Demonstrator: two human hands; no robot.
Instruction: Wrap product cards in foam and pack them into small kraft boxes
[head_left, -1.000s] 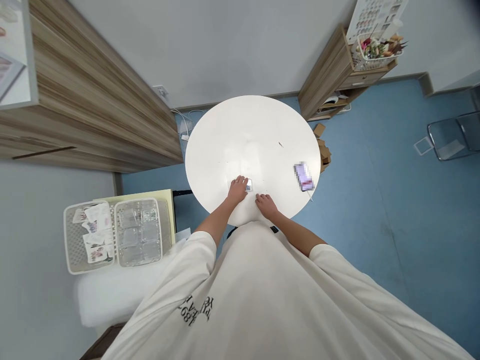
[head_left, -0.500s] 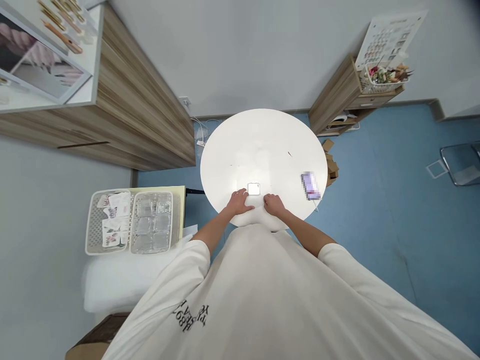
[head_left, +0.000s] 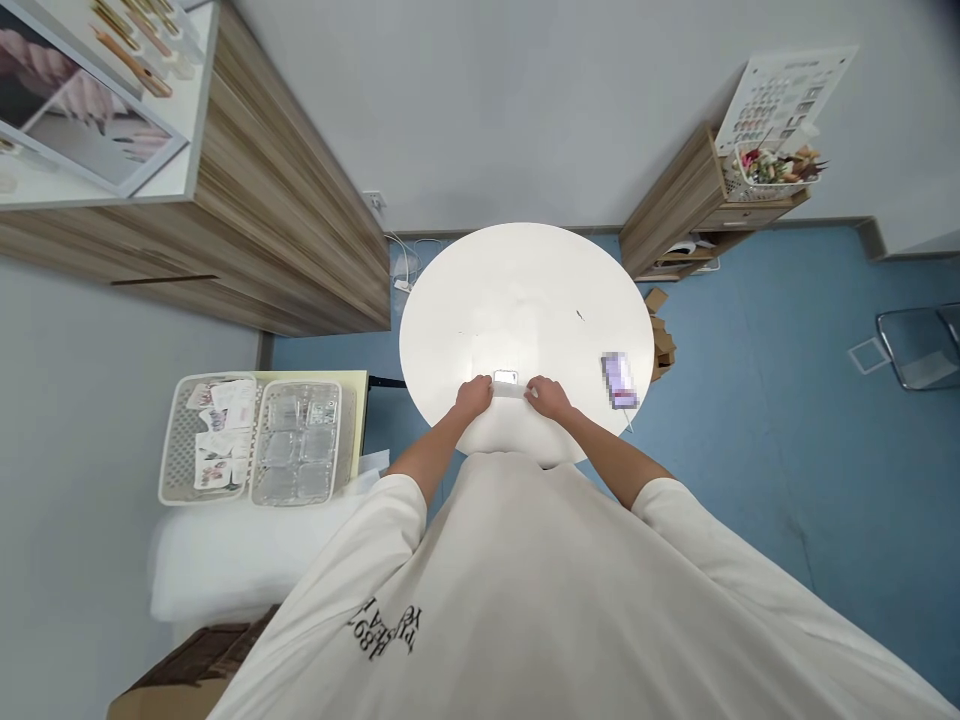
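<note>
At the near side of the round white table [head_left: 525,290], my left hand [head_left: 474,396] and my right hand [head_left: 548,397] are closed on the two ends of a thin, whitish, translucent strip [head_left: 509,391]. It stretches between them, level with the tabletop or slightly above it; I cannot tell which. Just beyond lies a small white rectangular thing [head_left: 505,377] with a greyish outline, its near part covered by the strip. Its kind is too small to make out.
A blurred purple item [head_left: 619,380] lies at the table's right edge. To the left, a white basket [head_left: 171,440] holds printed packets, beside a tray of clear boxes [head_left: 303,442]. A wooden cabinet [head_left: 300,170] stands behind left, a smaller cabinet [head_left: 671,205] behind right.
My left hand has gone from lying spread beside the small white thing to a closed grip. The whitish strip now spans both hands, covering that thing's near part. The view has shifted slightly.
</note>
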